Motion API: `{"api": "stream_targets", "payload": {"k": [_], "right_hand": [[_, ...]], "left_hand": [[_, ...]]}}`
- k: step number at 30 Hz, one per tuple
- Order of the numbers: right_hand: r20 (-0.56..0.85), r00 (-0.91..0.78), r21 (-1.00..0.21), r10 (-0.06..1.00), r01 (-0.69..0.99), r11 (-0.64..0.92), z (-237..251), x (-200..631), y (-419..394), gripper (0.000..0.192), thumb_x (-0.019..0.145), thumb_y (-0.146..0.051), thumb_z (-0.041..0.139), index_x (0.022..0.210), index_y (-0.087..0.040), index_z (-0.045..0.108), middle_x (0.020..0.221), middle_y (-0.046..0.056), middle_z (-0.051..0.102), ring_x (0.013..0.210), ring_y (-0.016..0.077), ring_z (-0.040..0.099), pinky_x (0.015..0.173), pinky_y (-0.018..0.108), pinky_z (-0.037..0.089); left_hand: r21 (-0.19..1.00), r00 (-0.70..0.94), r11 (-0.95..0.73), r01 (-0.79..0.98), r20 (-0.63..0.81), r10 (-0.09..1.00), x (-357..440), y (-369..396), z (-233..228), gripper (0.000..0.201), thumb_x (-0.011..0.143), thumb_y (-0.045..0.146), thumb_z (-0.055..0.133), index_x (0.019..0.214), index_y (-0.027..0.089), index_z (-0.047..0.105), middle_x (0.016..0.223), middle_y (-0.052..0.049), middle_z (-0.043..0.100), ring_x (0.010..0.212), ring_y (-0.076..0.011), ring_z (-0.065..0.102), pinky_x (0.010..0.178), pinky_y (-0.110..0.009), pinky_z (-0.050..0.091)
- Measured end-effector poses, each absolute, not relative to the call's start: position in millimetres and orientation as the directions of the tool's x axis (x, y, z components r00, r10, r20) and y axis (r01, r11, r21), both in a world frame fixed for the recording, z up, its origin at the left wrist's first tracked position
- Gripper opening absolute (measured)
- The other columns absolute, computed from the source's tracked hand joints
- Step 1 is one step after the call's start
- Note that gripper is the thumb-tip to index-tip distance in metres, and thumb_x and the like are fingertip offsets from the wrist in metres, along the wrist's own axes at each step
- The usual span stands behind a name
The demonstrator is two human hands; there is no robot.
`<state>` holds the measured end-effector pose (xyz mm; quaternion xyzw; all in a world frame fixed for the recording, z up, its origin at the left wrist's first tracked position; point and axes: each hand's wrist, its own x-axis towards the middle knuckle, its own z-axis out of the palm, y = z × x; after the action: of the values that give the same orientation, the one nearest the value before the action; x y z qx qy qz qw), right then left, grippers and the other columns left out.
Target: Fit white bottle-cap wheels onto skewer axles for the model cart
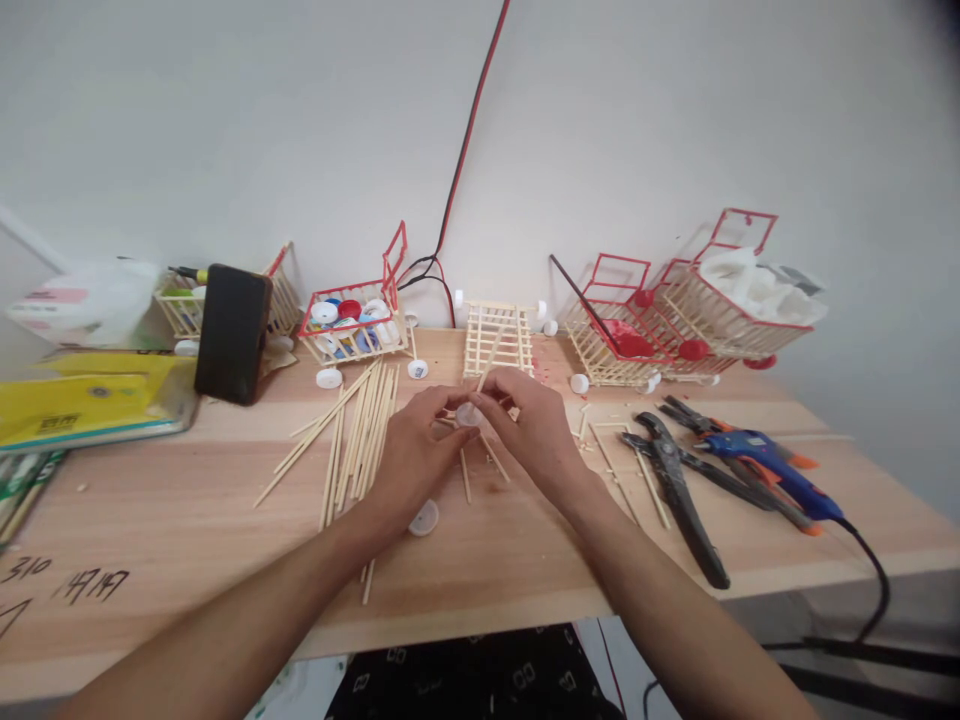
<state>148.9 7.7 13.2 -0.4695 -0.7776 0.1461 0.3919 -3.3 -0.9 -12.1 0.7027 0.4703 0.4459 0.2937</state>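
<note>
White plastic shows between the fingertips: a small bottle cap (469,414) is pinched from both sides, the left hand (411,455) closing on its left edge and the right hand (534,432) on its right, just above the wooden desk (187,510). Both grips are closed on the cap, thumbs and forefingers meeting around it; a thin wooden stick (491,368) seems to run up from the cap toward the ladder-like stick frame (499,338) behind, though whether it is seated in the cap I cannot tell. My judgement is that the step in hand is fitting a cap wheel onto a stick axle. The next move would call for holding the cap square to the stick and pressing evenly, since a thin stick bends or snaps under a skewed push.

The cap sits right at the meeting point of the two grips, lifted slightly off the desk. A second white cap (424,517) lies flat on the desk just below the left wrist. A loose bundle of sticks (360,430) lies to the left, near the left hand. To the right, well apart, lie black pliers (679,480) and a blue glue gun (765,465). Finished stick carts with red trim (679,320) stand against the wall, and another cart (352,325) holds bottle caps.
</note>
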Motion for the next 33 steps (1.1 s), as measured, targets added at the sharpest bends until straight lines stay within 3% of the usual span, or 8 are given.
{"api": "stream_targets", "payload": {"k": [18,33], "right_hand": [[0.475,-0.242,-0.607,0.846,0.606,0.514,12.9,148.8,7.7,0.014,0.087,-0.024,0.051,0.073,-0.020,0.052,0.073,-0.001,0.056,0.070,0.0127,0.052,0.065,0.024,0.041],[0.498,-0.242,-0.596,0.832,0.602,0.532,12.8,148.4,7.8,0.013,0.086,-0.022,0.052,0.073,-0.020,0.054,0.073,0.000,0.056,0.070,0.0128,0.052,0.064,0.024,0.041]], "left_hand": [[0.833,0.147,-0.366,0.414,0.336,0.930,-3.1,-0.9,-13.7,0.017,0.075,0.021,0.066,0.091,0.023,0.061,0.095,0.000,0.064,0.089,-0.0175,0.060,0.080,-0.033,0.047],[0.832,0.157,-0.378,0.405,0.344,0.926,-2.9,-0.8,-13.4,0.019,0.076,0.019,0.066,0.094,0.023,0.062,0.097,0.001,0.064,0.090,-0.0157,0.059,0.082,-0.031,0.046]]}}
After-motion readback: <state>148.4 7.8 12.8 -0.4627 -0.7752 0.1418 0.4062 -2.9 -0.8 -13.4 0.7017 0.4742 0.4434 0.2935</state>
